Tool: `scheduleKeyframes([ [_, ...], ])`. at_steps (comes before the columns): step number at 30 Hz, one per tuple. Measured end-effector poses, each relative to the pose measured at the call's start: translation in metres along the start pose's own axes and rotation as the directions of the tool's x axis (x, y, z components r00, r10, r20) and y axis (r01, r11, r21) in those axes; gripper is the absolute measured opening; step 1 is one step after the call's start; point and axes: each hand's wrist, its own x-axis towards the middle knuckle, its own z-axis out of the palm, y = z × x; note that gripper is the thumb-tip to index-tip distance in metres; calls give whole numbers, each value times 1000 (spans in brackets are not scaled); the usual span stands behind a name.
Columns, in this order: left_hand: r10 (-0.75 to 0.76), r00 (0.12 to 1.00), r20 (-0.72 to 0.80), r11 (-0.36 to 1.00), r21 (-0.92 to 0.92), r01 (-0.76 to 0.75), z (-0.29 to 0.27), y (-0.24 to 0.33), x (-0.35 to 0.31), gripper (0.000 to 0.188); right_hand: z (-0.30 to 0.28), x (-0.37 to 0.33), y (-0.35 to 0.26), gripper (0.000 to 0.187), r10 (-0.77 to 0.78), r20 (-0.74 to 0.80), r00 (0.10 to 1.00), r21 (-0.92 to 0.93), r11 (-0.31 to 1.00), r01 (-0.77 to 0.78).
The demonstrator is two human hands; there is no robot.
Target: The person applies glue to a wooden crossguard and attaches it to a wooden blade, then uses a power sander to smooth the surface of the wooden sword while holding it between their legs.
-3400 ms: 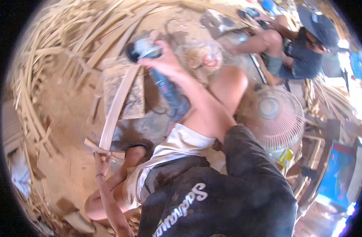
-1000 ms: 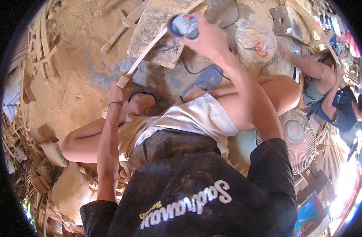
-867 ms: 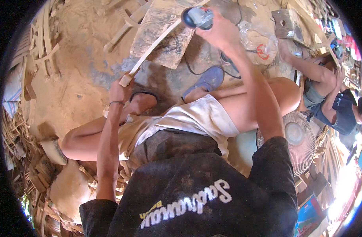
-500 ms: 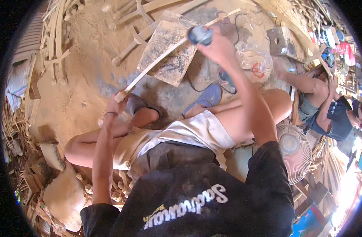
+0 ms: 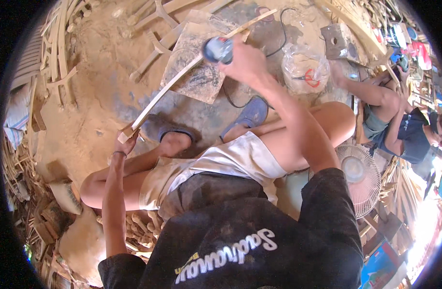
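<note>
A long, pale wooden strip (image 5: 166, 91) slants from near my left foot up to the far right, crossing a worn square board (image 5: 201, 86) on the ground. Its near end is in the closed fingers of my left hand (image 5: 127, 143). My right hand (image 5: 247, 60) is wrapped round a grey, round-headed power sander (image 5: 215, 49), which rests over the strip above the board. Whether the sander's underside touches the wood is hidden. A dark cable (image 5: 284, 36) lies on the ground behind my right hand.
Curved wooden frames (image 5: 156, 48) lie at the far left and beyond the board. A clear plastic bag (image 5: 305, 70) with red-handled scissors (image 5: 308, 78) and a wooden block (image 5: 337, 43) stand right. A fan (image 5: 358, 176) is beside my right knee. Another person (image 5: 399, 125) sits at the right.
My right hand and the sander have slid left and nearer along the strip. My left hand has shifted left and slightly nearer with the strip's end.
</note>
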Motion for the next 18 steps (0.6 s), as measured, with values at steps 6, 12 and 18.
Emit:
scheduleKeyframes([
  [6,-59,996,60,998,2,59,-11,11,2,39,-21,33,56,83,202,-124,972,-91,973,-214],
  [12,-18,1000,14,1000,15,17,-12,-4,0,40,-28,67,115,87,247,-224,943,-73,960,-269],
  [18,-139,987,84,990,41,136,-41,-15,-1,41,-8,48,92,87,120,-222,968,4,993,-122],
])
